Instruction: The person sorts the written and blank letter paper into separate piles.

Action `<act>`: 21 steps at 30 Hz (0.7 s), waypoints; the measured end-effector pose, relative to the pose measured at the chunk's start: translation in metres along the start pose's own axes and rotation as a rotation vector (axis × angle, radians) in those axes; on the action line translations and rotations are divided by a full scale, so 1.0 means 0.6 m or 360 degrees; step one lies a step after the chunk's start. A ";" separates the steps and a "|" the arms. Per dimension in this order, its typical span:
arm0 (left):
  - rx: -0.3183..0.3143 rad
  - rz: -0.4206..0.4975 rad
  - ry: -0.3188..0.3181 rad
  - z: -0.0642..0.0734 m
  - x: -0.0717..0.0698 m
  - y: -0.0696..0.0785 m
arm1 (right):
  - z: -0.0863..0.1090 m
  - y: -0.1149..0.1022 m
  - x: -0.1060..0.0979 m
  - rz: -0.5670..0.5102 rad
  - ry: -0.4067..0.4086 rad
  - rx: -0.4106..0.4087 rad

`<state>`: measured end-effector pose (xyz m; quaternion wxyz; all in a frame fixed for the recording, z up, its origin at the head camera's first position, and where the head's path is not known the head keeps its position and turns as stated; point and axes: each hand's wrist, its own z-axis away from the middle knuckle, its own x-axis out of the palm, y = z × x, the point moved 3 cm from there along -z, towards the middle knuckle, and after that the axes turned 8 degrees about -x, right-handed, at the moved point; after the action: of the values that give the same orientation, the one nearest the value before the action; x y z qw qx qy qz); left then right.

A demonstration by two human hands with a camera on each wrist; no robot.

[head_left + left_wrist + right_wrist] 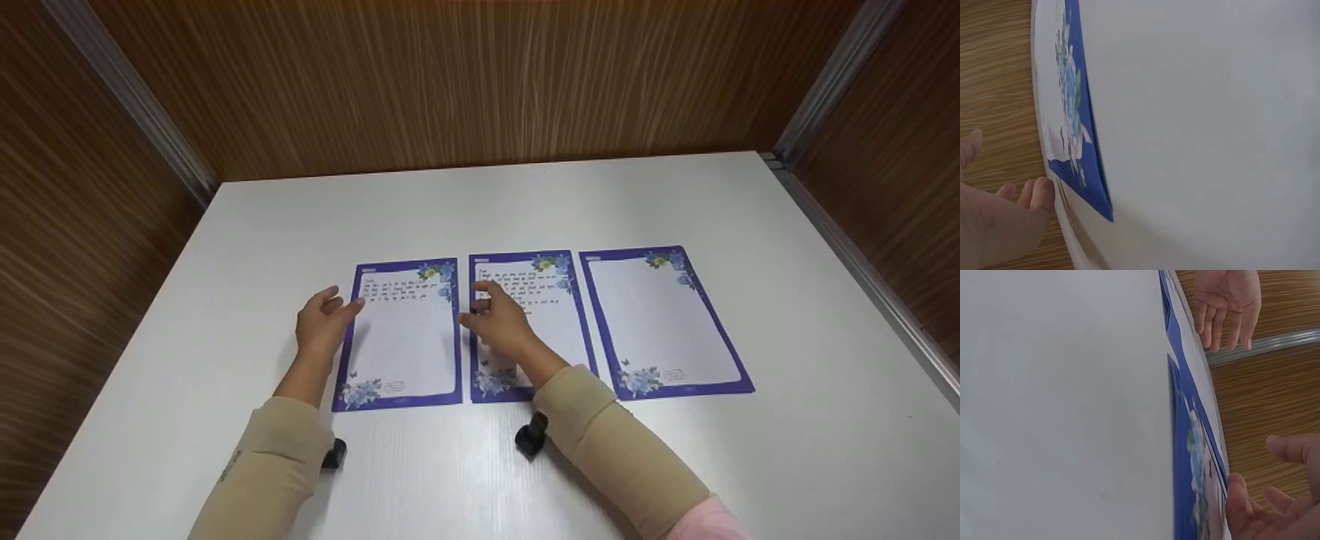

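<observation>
Three purple-bordered sheets of flowered letter paper lie side by side on the white table. The left sheet (405,337) carries a few handwritten lines at its top. More writing covers the upper part of the middle sheet (559,337), while the right sheet (664,322) has no handwriting. My left hand (324,322) hovers at the left edge of the left sheet, fingers loosely bent and holding nothing. Over the left part of the middle sheet is my right hand (501,319), its thumb and fingers apart with nothing between them; it hides some of the writing.
The white table (487,210) has brown wood-grain panels (480,82) at its back and sides. Metal strips (832,75) run along the panel corners. Black wrist devices (531,436) sit under both tan sleeves, close above the tabletop.
</observation>
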<state>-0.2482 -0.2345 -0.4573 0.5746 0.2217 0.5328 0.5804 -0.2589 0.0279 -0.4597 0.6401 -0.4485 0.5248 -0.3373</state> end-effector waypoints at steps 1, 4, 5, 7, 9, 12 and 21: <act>-0.0007 0.0003 -0.0006 0.000 -0.001 -0.001 | 0.000 0.000 0.002 0.0007 -0.0006 0.0008; -0.0017 0.0009 -0.0009 0.000 -0.003 -0.002 | 0.000 -0.001 0.007 0.0031 -0.0018 0.0032; -0.0024 0.0015 -0.0010 0.000 -0.004 -0.002 | 0.000 -0.001 0.008 0.0042 -0.0023 0.0037; -0.0034 0.0033 -0.0017 0.000 -0.004 -0.002 | 0.000 -0.002 0.010 0.0062 -0.0032 0.0047; -0.0047 0.0053 -0.0032 0.000 -0.004 -0.003 | 0.000 -0.002 0.012 0.0065 -0.0041 0.0057; -0.0072 0.0095 -0.0063 0.001 -0.005 -0.005 | -0.001 -0.002 0.013 0.0062 -0.0050 0.0071; -0.0077 0.0144 -0.0112 0.001 -0.006 -0.005 | -0.002 -0.003 0.013 -0.0032 -0.0046 0.0038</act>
<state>-0.2458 -0.2380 -0.4585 0.5712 0.2519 0.4877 0.6103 -0.2581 0.0198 -0.4607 0.6494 -0.4509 0.5069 -0.3434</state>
